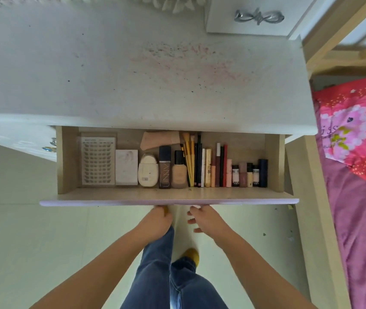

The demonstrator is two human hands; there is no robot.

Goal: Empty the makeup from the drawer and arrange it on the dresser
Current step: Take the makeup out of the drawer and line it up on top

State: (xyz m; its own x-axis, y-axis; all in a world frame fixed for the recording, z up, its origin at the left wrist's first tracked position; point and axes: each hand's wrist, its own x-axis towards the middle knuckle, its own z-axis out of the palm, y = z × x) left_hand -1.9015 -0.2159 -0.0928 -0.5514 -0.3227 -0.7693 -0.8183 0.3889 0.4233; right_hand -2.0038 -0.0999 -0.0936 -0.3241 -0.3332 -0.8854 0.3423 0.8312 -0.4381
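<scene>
The drawer (168, 198) is pulled out from under the white dresser top (110, 74). Inside, makeup lies in a row: a lash tray (98, 160), a white box (126, 167), a cream compact (148, 170), a dark UNNY bottle (164, 168), a beige foundation bottle (179, 171), a peach tube (159, 139), brushes (188, 157), pencils and several small tubes (249, 173). My left hand (157, 219) reaches just under the drawer front, its fingertips hidden. My right hand (204, 219) hovers beside it, fingers loose, holding nothing.
A bed with a purple sheet (365, 230) and a red pillow (356, 128) stands close on the right. A small white drawer with a silver bow handle (259, 17) sits at the dresser's back right. My legs and pale floor are below.
</scene>
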